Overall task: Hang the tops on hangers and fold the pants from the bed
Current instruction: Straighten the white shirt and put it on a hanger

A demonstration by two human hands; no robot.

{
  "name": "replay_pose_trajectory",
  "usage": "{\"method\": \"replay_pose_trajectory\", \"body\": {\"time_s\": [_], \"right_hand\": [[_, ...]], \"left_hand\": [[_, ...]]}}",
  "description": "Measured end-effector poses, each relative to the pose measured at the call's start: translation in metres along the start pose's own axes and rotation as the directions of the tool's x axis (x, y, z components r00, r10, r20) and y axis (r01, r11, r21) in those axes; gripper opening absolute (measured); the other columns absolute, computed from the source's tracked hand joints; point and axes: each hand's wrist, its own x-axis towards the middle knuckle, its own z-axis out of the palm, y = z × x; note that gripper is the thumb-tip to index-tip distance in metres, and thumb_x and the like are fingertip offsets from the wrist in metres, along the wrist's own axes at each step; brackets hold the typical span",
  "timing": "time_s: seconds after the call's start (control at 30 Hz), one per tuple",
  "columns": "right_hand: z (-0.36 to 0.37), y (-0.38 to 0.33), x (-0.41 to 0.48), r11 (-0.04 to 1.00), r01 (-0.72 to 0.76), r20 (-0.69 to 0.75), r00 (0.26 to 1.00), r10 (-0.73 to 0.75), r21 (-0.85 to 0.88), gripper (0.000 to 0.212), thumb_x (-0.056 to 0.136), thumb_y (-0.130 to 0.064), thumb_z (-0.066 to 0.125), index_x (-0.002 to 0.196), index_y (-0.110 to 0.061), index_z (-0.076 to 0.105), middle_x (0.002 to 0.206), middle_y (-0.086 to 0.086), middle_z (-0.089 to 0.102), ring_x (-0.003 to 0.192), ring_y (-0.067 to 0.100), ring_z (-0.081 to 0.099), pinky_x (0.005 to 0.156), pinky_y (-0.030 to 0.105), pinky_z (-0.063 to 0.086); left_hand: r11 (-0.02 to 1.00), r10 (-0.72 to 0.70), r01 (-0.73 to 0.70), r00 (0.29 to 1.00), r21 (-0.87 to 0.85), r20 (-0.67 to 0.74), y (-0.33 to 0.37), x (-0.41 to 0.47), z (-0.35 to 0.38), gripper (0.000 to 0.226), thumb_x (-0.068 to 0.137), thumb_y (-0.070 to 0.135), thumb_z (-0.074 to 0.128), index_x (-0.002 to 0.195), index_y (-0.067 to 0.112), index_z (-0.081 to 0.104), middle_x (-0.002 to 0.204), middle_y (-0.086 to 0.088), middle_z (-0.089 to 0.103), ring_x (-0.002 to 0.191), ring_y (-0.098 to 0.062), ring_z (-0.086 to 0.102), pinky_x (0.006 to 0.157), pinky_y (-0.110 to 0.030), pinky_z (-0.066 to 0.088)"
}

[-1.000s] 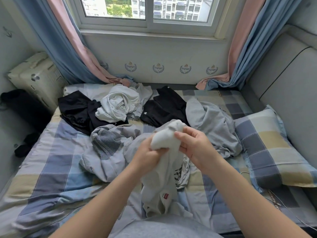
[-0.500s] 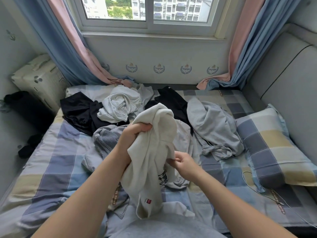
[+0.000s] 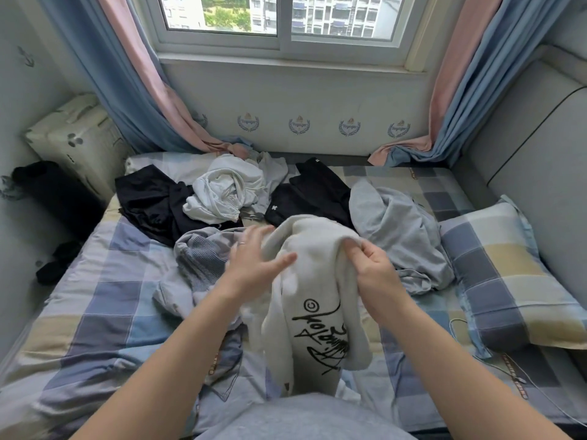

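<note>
My right hand [image 3: 371,268] pinches cream top [image 3: 317,281] high, letting it hang; left hand [image 3: 254,265] spread flat, smoothing folds.

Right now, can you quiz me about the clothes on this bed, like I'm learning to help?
1. True or false: the right hand holds the cream top.
2. The writing on the cream top is: A) black B) red C) green
3. Which hand has its fingers spread out and straight?
Key: 1 true; 2 A; 3 the left hand.
</note>
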Motion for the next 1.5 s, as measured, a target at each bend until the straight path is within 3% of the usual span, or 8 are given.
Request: {"method": "replay_pose_trajectory", "body": {"time_s": [0.2,0.37,0.63,0.83,1.03,1.17,1.27,1.5], "right_hand": [[-0.013,-0.029,0.007,0.972,0.035,0.072,0.996,-0.053,0.233,0.029,0.105,-0.025,0.047,0.092,0.000,0.057,0.079,0.013,0.072,0.077,0.024,0.073,0.067,0.032,0.059],[-0.020,-0.040,0.012,0.970,0.072,0.047,0.995,-0.085,0.231,0.031,0.098,-0.033,0.054,0.097,-0.003,0.061,0.092,0.020,0.073,0.087,0.030,0.071,0.077,0.040,0.060],[-0.021,-0.037,0.022,0.994,0.089,-0.100,0.990,-0.095,-0.061,0.020,0.102,-0.027,0.058,0.095,-0.012,0.068,0.098,0.019,0.069,0.094,0.028,0.065,0.096,0.061,0.051],[-0.021,-0.014,0.009,0.911,0.097,0.008,0.995,-0.102,-0.401,0.035,0.092,-0.026,0.071,0.122,-0.032,0.054,0.127,-0.017,0.055,0.127,0.007,0.049,0.102,0.029,0.043],[0.005,0.045,-0.025,0.924,-0.005,0.471,0.859,0.200,-0.383,0.073,0.072,-0.045,0.085,0.134,-0.045,0.045,0.123,-0.032,0.059,0.116,-0.016,0.051,0.088,0.008,0.046],[0.024,0.085,-0.023,0.886,-0.062,0.220,0.958,0.181,-0.459,0.041,0.071,-0.050,0.071,0.108,-0.043,0.057,0.100,-0.014,0.069,0.098,0.007,0.065,0.085,0.027,0.053],[0.020,0.093,-0.008,0.792,-0.002,0.101,0.992,0.080,-0.610,0.006,0.086,-0.034,0.056,0.082,-0.035,0.053,0.078,-0.013,0.059,0.075,0.008,0.055,0.061,0.005,0.039],[-0.022,0.073,0.017,0.757,0.123,-0.051,0.978,-0.202,-0.642,0.035,0.097,-0.015,0.053,0.070,-0.037,0.055,0.063,-0.015,0.058,0.063,0.003,0.052,0.056,0.016,0.037]], "left_hand": [[0.949,-0.019,0.134,0.927,-0.286,0.374,-0.001,-0.017,0.028,0.072,0.058,0.078,0.067,0.119,0.043,0.053,0.125,0.011,0.063,0.116,0.000,0.061,0.091,-0.018,0.049],[0.965,-0.038,0.159,0.872,-0.209,0.488,-0.002,-0.018,0.026,0.104,0.057,0.080,0.075,0.143,0.034,0.042,0.135,0.011,0.060,0.117,-0.001,0.060,0.102,-0.032,0.049],[0.951,-0.037,0.121,0.959,-0.285,0.282,0.009,-0.018,0.042,0.011,0.097,0.021,0.064,0.106,0.018,0.070,0.103,0.001,0.077,0.098,-0.016,0.072,0.092,-0.044,0.057],[0.615,-0.360,0.370,0.917,-0.697,0.169,0.016,-0.008,0.032,0.022,0.102,0.021,0.057,0.115,0.006,0.063,0.093,-0.012,0.077,0.077,-0.027,0.075,0.063,-0.038,0.060],[0.323,-0.511,0.355,0.846,-0.878,0.154,0.038,-0.002,0.015,0.035,0.103,0.028,0.055,0.124,0.001,0.059,0.114,-0.023,0.069,0.092,-0.034,0.071,0.076,-0.044,0.059],[0.161,-0.470,0.344,0.851,-0.925,0.235,0.053,-0.006,0.008,0.033,0.105,0.028,0.051,0.116,-0.002,0.061,0.100,-0.019,0.075,0.085,-0.029,0.075,0.069,-0.040,0.062],[0.126,-0.455,0.318,0.860,-0.940,0.230,0.056,-0.007,0.005,0.033,0.104,0.024,0.053,0.123,-0.002,0.059,0.108,-0.019,0.073,0.095,-0.032,0.074,0.073,-0.042,0.063],[0.108,-0.488,0.260,0.855,-0.960,0.177,0.041,0.002,-0.014,0.037,0.105,0.023,0.050,0.133,0.000,0.053,0.114,-0.019,0.069,0.080,-0.028,0.074,0.052,-0.037,0.061]]}}
